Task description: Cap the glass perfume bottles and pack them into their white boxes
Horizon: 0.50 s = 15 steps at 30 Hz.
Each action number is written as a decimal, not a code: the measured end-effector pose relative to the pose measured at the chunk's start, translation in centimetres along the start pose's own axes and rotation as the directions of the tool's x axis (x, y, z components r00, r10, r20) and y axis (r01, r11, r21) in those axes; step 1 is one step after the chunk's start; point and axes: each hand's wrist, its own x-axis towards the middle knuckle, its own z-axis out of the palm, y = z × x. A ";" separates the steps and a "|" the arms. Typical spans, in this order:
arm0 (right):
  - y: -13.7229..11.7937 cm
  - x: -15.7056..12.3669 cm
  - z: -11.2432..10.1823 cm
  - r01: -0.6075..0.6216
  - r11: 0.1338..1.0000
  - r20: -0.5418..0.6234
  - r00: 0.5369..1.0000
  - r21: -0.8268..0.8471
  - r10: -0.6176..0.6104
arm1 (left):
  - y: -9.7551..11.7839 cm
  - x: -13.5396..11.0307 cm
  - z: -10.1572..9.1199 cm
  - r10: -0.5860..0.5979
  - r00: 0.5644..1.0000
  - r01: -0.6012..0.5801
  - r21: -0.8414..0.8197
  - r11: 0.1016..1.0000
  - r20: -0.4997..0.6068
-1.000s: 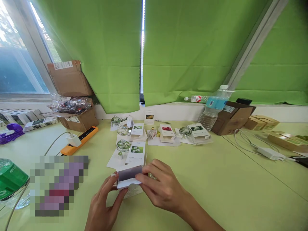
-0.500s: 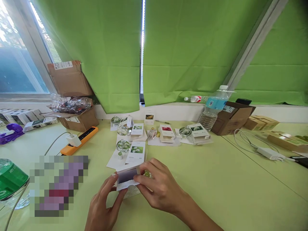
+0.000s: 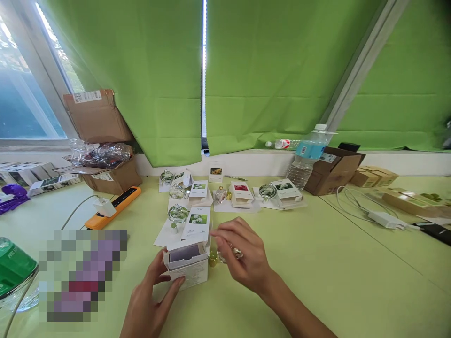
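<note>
My left hand (image 3: 155, 291) grips a small white carton (image 3: 190, 274) from its left side, thumb in front. The carton's top is open toward me and shows a grey inside. My right hand (image 3: 243, 256) is off the carton, to its right, fingers curved and loose above a clear glass perfume bottle (image 3: 235, 254), which the thumb partly covers. Whether it touches the bottle is hidden. A gold-green cap (image 3: 213, 258) stands between carton and bottle. Just behind is a white box with a flower picture (image 3: 196, 224), beside a round glass bottle (image 3: 177, 213) and a silvery-green cap (image 3: 174, 228).
Further back stand more boxed bottles, among them a red-flower box (image 3: 241, 191) and another round bottle (image 3: 268, 191). An orange power strip (image 3: 123, 203) with a plugged charger lies left. A large water bottle (image 3: 305, 162) and brown carton (image 3: 329, 173) stand back right.
My right hand has let go of the carton's opening and moved right, over the glass bottle. My left hand still holds the carton, now showing more of its front. The view has shifted slightly.
</note>
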 end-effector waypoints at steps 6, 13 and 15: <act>1.8 0.9 -1.9 -0.230 0.972 -0.031 0.973 -0.041 0.229 | -1.3 0.5 0.1 0.039 0.994 -0.047 0.083 0.995 0.101; 4.4 -0.2 -5.7 -0.457 0.870 0.464 0.740 -0.183 0.486 | -1.5 1.1 -0.4 0.059 0.988 -0.078 0.134 0.988 0.143; 5.0 -0.8 -6.6 -0.471 0.861 0.580 0.653 -0.194 0.488 | -1.5 1.2 -0.5 0.071 0.986 -0.094 0.148 0.985 0.154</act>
